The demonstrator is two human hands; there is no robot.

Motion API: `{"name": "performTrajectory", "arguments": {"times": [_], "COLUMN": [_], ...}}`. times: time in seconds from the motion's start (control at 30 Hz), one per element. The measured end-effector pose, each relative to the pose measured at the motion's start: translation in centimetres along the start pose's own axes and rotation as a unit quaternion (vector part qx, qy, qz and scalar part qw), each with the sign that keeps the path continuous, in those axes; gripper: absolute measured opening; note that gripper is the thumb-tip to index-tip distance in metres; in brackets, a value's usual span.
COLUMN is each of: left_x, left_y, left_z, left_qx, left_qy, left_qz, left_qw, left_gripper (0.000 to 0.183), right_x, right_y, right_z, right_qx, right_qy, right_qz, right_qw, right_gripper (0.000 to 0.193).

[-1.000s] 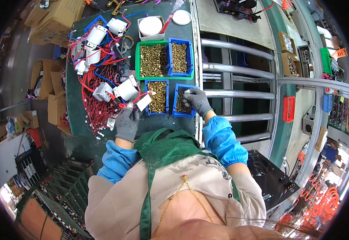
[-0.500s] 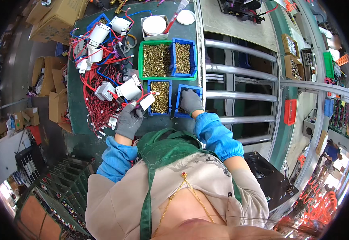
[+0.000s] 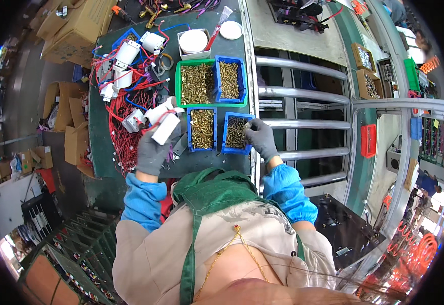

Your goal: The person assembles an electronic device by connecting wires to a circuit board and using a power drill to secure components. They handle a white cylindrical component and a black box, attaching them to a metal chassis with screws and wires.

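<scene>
My left hand (image 3: 152, 154), in a grey glove, is closed around a white rectangular block (image 3: 166, 129) with red wire at its side. A white cylindrical part (image 3: 157, 110) lies just beyond the block, partly covered by it. My right hand (image 3: 262, 139), also gloved in grey, is at the right rim of a blue bin (image 3: 225, 147) of small dark screws (image 3: 237, 133). Its fingertips are pinched together, and whatever is between them is too small to name. Left of that bin stands another blue bin (image 3: 189, 145) filled with brass-coloured fittings (image 3: 202, 128).
Behind these stand a green tray (image 3: 178, 81) and a further blue bin (image 3: 243, 84), both holding brass fittings. White cylinders (image 3: 127, 53) and tangled red wires (image 3: 123, 145) cover the bench's left side. Metal rollers (image 3: 306, 123) run along the right. Cardboard boxes (image 3: 74, 38) stand at the far left.
My right hand has come up out of the dark screws to the bin's right rim, fingers pinched. My left hand has shifted slightly left and nearer, turning the white block.
</scene>
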State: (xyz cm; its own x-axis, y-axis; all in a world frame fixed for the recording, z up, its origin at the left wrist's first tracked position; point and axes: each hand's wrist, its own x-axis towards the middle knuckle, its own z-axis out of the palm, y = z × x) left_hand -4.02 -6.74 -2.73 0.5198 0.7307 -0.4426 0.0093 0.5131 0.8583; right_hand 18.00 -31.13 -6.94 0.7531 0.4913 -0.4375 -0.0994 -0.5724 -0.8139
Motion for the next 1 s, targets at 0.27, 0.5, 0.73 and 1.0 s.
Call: {"name": "performTrajectory", "arguments": {"times": [0.27, 0.5, 0.73, 1.0], "left_x": [-1.5, -1.2, -4.3, -17.4], "left_y": [12.6, 19.8, 24.4, 22.6], "left_z": [-0.3, 8.2, 25.0, 49.3], "left_qx": [-0.361, -0.107, -0.373, -0.147], "left_qy": [-0.197, -0.377, -0.646, -0.900], "left_qz": [0.069, 0.284, -0.266, -0.318], "left_qw": [0.909, 0.875, 0.611, 0.260], "left_gripper": [0.034, 0.042, 0.046, 0.050], "right_x": [-5.4, -13.0, -28.1, -50.5], "right_y": [-5.7, -7.5, -8.8, -2.8], "right_z": [-4.6, -7.8, -12.1, -13.6], "right_qx": [0.165, -0.034, -0.189, -0.343], "right_qy": [0.079, 0.224, 0.347, 0.670], "right_qz": [-0.053, -0.277, -0.347, -0.080], "right_qw": [0.982, 0.934, 0.850, 0.653], "right_gripper": [0.016, 0.017, 0.025, 0.020]}}
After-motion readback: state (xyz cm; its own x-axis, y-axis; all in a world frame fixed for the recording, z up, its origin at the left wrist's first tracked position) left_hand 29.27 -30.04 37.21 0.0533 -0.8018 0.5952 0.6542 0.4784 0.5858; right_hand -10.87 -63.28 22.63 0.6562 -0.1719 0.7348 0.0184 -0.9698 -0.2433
